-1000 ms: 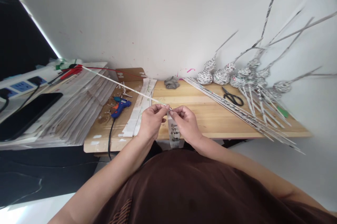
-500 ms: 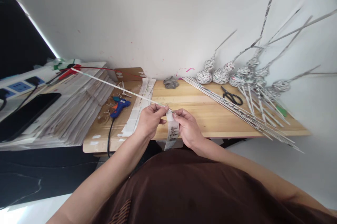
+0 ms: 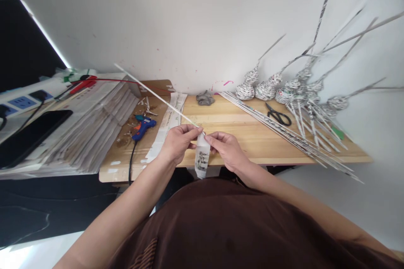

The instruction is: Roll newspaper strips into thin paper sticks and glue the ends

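Paper stick (image 3: 158, 96), thin and white, slants from between the two hands up and leftward, its far end in the air beyond the table's left part. The left hand (image 3: 178, 145) has thumb and forefinger pinched on it near the lower end; the right hand (image 3: 229, 150) has its fingertips closed at that end, though whether they also grip the paper strip (image 3: 202, 157) cannot be told. The printed strip hangs between the hands, in front of the near edge of the wooden table (image 3: 227, 115).

The step in hand looks like winding this strip into the stick. A further turn would call for a steady left pinch and a small right-hand twist, with the strip kept flat; a slack layer could slip.

Flat paper strips (image 3: 167, 128) lie left of the table's middle, beside the blue glue gun (image 3: 145, 128). Rolled paper sticks (image 3: 271, 125) run diagonally toward the near right corner, past the black-handled scissors (image 3: 272, 111); woven gourd shapes (image 3: 245, 91) stand along the far edge.
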The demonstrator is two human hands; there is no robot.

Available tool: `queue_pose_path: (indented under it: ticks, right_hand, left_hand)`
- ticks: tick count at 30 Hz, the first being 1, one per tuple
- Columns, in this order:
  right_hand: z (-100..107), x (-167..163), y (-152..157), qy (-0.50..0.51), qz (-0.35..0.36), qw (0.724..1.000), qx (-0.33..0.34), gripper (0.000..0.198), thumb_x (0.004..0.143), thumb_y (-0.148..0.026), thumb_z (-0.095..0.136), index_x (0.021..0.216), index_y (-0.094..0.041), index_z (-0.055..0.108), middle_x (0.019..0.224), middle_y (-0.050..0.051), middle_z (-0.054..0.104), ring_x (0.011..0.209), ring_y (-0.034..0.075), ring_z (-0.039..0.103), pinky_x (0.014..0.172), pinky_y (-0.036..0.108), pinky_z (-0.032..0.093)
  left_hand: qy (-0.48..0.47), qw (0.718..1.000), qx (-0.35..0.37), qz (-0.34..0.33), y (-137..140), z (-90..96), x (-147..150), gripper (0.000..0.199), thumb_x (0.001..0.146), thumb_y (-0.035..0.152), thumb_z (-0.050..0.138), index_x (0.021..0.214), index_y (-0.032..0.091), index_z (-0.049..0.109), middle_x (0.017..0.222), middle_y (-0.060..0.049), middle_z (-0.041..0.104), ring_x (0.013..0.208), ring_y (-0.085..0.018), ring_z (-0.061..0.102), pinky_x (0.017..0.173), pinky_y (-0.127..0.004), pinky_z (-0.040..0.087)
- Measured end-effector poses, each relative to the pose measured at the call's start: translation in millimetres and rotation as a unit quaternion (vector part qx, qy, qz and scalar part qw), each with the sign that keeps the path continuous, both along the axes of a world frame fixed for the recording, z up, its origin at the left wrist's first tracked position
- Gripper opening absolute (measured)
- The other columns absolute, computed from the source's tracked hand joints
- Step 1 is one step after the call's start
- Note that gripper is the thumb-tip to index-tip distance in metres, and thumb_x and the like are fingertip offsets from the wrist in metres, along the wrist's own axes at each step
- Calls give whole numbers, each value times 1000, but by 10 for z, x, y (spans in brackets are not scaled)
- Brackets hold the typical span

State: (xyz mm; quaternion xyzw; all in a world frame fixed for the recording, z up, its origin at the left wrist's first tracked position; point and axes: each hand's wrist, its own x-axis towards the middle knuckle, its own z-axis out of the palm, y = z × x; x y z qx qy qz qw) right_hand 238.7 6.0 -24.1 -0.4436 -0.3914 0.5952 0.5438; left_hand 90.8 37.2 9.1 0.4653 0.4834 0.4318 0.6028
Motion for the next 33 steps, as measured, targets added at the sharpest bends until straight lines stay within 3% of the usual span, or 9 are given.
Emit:
queue_pose_path:
  ticks: [6, 12, 16, 19, 24, 33]
  right_hand:
    - [-49, -19, -17, -54, -21, 997, 49, 27, 67, -33, 76, 65, -17, 55, 61, -4, 55, 53, 8, 44, 52, 23, 34]
    - [-189, 43, 19, -157, 26, 984, 84, 22, 74, -32, 70, 68, -17, 55, 65, -1, 58, 59, 10, 49, 56, 24, 37]
    - [-63, 183, 71, -190, 65, 975, 97, 21, 74, -33, 70, 82, -16, 61, 77, 2, 63, 68, 12, 55, 63, 26, 43]
    - [95, 236, 113, -220, 58, 963, 140, 28, 75, -36, 70, 96, -17, 65, 85, 3, 66, 73, 14, 58, 69, 28, 46]
    - [168, 208, 184, -252, 42, 948, 191, 22, 80, -38, 66, 74, -17, 64, 71, 2, 65, 63, 13, 57, 61, 27, 45]
    - [181, 184, 215, -200, 22, 970, 135, 31, 71, -43, 73, 64, -15, 61, 61, 2, 61, 57, 12, 53, 56, 27, 42]
  left_hand:
    - [8, 1000, -5, -18, -5, -5, 24, 31, 63, 41, 79, 71, 14, 66, 66, -1, 64, 57, -9, 55, 40, -15, 35]
    - [18, 1000, 0, -8, -37, -98, 54, 34, 61, 41, 80, 76, 12, 68, 70, -3, 67, 57, -10, 58, 50, -20, 49]
    - [32, 999, 31, -12, -48, -168, 37, 32, 63, 40, 79, 75, 13, 67, 68, -2, 67, 58, -12, 61, 59, -26, 55]
    - [99, 991, 81, -32, -88, -185, 42, 26, 70, 38, 72, 77, 13, 68, 67, -4, 68, 58, -13, 63, 59, -26, 54]
    - [178, 969, 161, -53, -156, -222, 64, 24, 78, 37, 64, 74, 14, 68, 65, -4, 68, 57, -14, 61, 56, -23, 49]
    - [162, 965, 204, -38, -215, -217, 78, 23, 79, 38, 63, 76, 16, 70, 63, -2, 65, 57, -12, 57, 55, -22, 45]
